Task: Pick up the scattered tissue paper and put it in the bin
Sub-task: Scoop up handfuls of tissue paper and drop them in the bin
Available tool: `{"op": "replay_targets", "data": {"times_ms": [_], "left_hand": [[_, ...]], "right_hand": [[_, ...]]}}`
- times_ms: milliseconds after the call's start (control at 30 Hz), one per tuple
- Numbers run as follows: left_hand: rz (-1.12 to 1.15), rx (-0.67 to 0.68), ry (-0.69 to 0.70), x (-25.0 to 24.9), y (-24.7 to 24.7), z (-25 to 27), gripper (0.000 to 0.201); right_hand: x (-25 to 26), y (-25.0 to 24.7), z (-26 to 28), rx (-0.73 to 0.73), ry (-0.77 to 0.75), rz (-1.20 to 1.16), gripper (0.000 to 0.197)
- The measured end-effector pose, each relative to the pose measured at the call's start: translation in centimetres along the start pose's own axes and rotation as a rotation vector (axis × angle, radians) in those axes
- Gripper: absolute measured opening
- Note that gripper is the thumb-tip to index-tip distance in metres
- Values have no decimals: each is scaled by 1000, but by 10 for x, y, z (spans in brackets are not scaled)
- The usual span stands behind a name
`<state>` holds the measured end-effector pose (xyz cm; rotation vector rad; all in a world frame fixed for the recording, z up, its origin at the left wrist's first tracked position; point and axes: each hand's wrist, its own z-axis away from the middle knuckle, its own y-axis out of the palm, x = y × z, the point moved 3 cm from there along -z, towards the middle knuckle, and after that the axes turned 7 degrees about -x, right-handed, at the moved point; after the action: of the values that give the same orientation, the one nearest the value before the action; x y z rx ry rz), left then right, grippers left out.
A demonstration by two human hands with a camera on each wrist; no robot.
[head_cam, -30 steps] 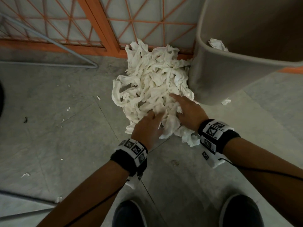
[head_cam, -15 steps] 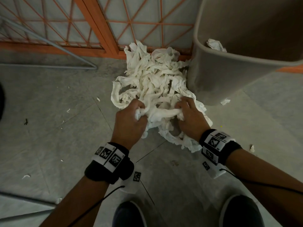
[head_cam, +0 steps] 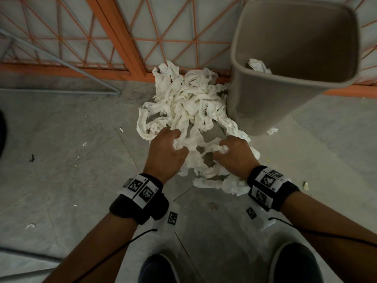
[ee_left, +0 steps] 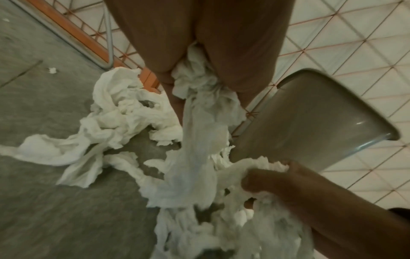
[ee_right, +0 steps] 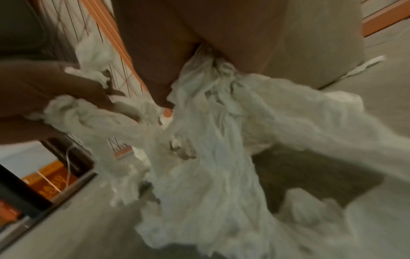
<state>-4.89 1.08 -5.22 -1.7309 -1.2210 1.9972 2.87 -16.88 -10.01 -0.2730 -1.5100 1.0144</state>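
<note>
A tangled heap of white tissue paper (head_cam: 187, 107) lies on the grey floor against the orange lattice, just left of the tall grey bin (head_cam: 285, 64). My left hand (head_cam: 169, 146) grips a bunch of strands at the heap's near edge. My right hand (head_cam: 232, 152) grips another bunch a little to the right. Strands stretch between both fists and trail down to the floor. The left wrist view has tissue (ee_left: 195, 112) hanging from my curled left hand (ee_left: 197, 66), with the bin (ee_left: 310, 122) beyond. Tissue (ee_right: 221, 140) drapes from my right hand (ee_right: 199, 52). One crumpled tissue (head_cam: 258, 65) lies inside the bin.
The orange lattice panel (head_cam: 114, 33) closes off the far side. A grey metal rod frame (head_cam: 61, 90) lies on the floor at the left. Small tissue scraps (head_cam: 30, 226) dot the floor. My two dark shoes (head_cam: 159, 268) stand at the bottom edge.
Both hands went from lying flat on the heap to gripping bunches of tissue. They have pulled back toward me and apart, stretching strands out of the pile.
</note>
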Motion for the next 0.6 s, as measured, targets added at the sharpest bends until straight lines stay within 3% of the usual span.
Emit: {"op": "replay_targets", "data": {"times_ms": [133,267,400,533,600], "left_hand": [[154,11,49,-29,-13,1,33],[276,-57,136,-80,-40,-8,24],[334,-106,283,-150,-67,-19,34],[487,47,333,-210,-75,-45,17],[575,155,304,-231,-69,-65,35]], "right_hand": [[32,-31,10,-199,-128,-215,12],[80,-79,19,-354,-283,-370,15],[120,-136,13,-516,-360,-474,12],[139,-198,-3,-638,-345,-481,12],[143,-225,-12,-621,-336,-518,19]]}}
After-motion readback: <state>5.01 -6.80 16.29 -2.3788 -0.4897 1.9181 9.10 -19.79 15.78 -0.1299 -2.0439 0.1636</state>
